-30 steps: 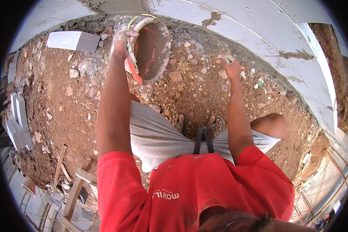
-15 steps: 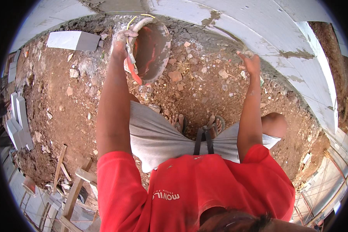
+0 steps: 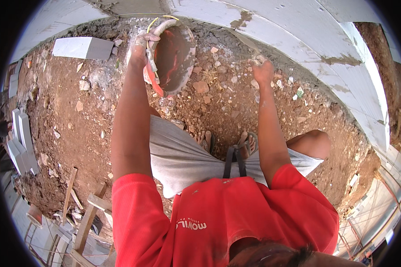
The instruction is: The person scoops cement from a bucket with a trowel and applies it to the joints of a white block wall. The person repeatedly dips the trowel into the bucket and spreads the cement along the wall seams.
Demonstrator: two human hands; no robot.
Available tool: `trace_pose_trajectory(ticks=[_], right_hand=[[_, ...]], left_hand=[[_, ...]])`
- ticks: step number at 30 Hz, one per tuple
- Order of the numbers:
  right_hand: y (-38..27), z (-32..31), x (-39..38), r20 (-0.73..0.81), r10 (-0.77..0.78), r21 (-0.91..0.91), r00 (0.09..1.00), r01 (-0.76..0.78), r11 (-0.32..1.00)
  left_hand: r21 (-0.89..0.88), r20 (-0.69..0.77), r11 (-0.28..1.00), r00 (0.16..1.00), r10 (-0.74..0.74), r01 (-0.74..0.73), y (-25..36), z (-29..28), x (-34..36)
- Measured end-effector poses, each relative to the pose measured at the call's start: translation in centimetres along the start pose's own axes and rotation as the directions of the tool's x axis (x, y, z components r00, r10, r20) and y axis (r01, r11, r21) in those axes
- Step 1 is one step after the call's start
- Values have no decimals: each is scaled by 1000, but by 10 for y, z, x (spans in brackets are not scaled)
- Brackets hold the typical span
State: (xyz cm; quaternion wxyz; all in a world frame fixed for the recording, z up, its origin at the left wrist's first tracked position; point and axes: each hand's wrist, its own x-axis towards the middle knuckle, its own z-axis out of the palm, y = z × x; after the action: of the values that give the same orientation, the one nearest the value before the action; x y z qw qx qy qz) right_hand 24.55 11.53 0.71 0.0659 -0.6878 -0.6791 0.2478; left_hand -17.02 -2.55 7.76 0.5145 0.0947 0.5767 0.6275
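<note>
At the upper left, my left hand (image 3: 143, 41) is closed on the mortar-caked handle of an orange bucket (image 3: 157, 89). The bucket tilts toward me, and wet grey mortar (image 3: 171, 58) lies inside. A yellow cord (image 3: 149, 29) runs along the handle. To the right, my right hand (image 3: 263, 71) is wrapped round the grip of a trowel (image 3: 247, 41). Its mortar-coloured blade points up and left, at the base of a white block wall (image 3: 294, 40); whether it touches the mortar there I cannot tell.
A white block (image 3: 82, 47) lies on the stony soil left of the bucket. More blocks (image 3: 22, 140) are stacked at the far left. Wooden pieces (image 3: 87, 218) stand at the lower left. The wall curves round the far side and right, with a mortar strip along its foot.
My right hand has moved left with the trowel, along the foot of the wall toward the bucket. My left hand and the bucket have hardly moved.
</note>
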Motion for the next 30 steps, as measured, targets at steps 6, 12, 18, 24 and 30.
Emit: trace_pose_trajectory(ticks=[6,12,18,24,30], right_hand=[[34,-1,8,-279,-121,79,953,149,986],[27,-10,-13,-311,-124,261,942,210,942],[51,-3,-20,-265,-142,301,954,222,927],[40,-5,-4,-100,-169,97,981,178,979],[1,-45,13,76,-18,65,997,13,998]], left_hand=[[-38,12,999,1000,-12,12,4,10,-6],[-51,34,999,999,5,-3,-6,-19,6],[-77,53,997,998,14,-10,-1,8,1],[-2,62,1000,998,24,-23,-9,3,9],[3,38,1000,999,9,-9,-9,6,5]])
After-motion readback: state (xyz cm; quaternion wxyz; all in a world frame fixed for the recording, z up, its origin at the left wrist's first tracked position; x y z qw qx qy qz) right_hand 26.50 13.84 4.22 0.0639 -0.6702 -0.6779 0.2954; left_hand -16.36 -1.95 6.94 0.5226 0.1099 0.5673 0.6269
